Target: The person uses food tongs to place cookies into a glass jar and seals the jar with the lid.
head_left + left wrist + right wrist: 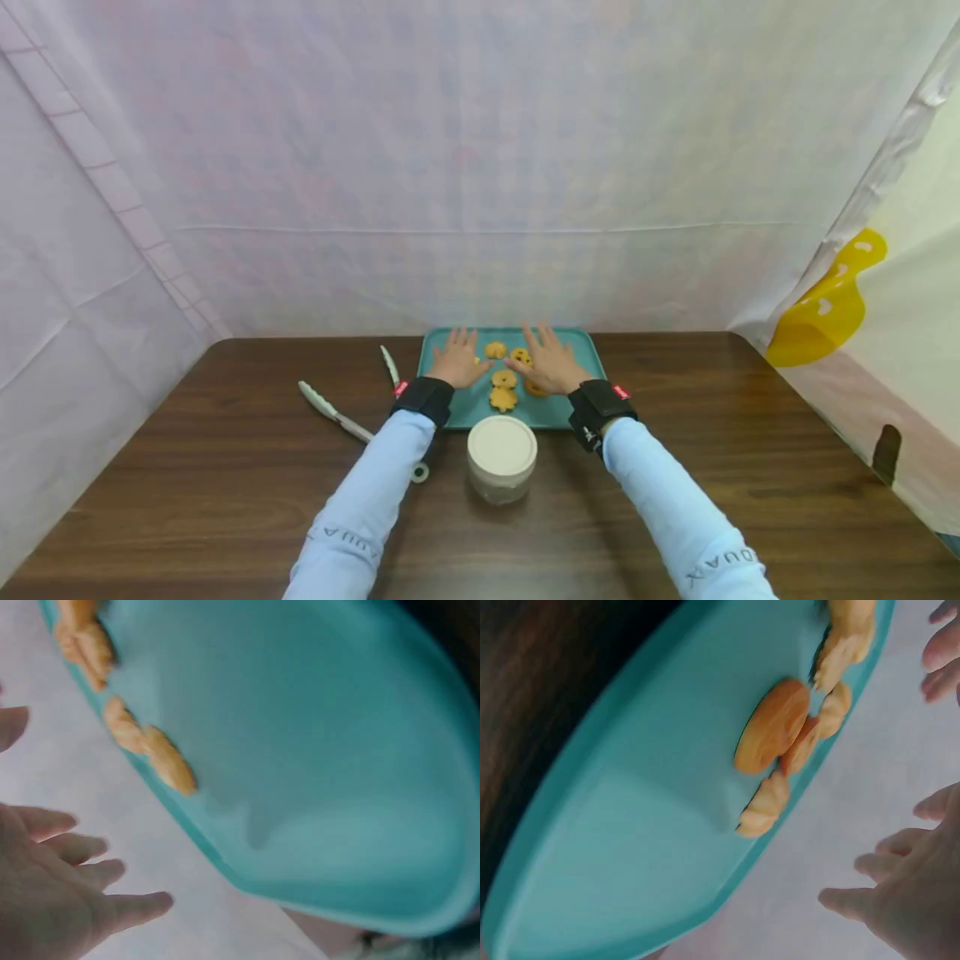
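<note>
Both my hands are held over a teal tray (553, 414) with fingers straight and spread. My left hand (459, 363) hovers over the tray's left half, and my right hand (552, 368) over its right half. Neither holds anything; the wrist views show space between the fingers and the tray. Several golden-brown cookies lie on the tray, among them a scalloped cookie (503, 400) at the front middle and a lobed cookie (495, 350) near the back. Beside the right palm a round, thick cookie (774, 726) is partly covered in the head view.
A tub with a white lid (502, 446) stands just in front of the tray. Left of it, tongs (321, 402) lie spread on the dark wooden table (225, 467), partly hidden under the left forearm. A pale cloth wall (465, 167) rises behind the tray.
</note>
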Motion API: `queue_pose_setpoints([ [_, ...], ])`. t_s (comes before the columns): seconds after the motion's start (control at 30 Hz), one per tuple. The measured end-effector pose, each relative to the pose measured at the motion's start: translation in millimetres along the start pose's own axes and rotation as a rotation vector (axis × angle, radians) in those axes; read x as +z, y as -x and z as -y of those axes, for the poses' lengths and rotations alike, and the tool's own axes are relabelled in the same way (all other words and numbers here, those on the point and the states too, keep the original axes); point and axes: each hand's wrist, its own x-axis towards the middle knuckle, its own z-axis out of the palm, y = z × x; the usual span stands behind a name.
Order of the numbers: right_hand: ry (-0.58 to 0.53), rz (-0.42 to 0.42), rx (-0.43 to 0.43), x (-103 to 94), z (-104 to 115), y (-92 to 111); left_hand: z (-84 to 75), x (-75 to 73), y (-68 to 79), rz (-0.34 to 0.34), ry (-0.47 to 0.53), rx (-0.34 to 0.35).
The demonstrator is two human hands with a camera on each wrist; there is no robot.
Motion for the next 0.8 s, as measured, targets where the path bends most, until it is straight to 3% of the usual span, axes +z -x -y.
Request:
queue_pose_setpoints([
  [0.17, -0.051, 0.015, -0.059, -0.9, 5.3, 10.1, -5.5, -6.3, 11.4, 0.008, 0.093, 0.074],
  [0.2, -0.066, 0.012, -0.072, -1.6, 6.2, 12.4, -15.2, -18.1, 23.7, 0.026, 0.116, 0.060],
  [0.37, -0.109, 0.005, -0.136, -2.6, 8.6, 25.7, -21.9, -31.4, 47.9, -0.018, 0.231, 0.176],
  [0.53, -0.149, -0.009, -0.176, 1.6, 10.4, 37.3, -19.6, -32.9, 64.3, -0.044, 0.276, 0.294],
  [0.8, -0.272, 0.019, -0.280, 6.2, 17.1, 56.5, -16.7, -29.8, 84.1, -0.004, 0.373, 0.397],
])
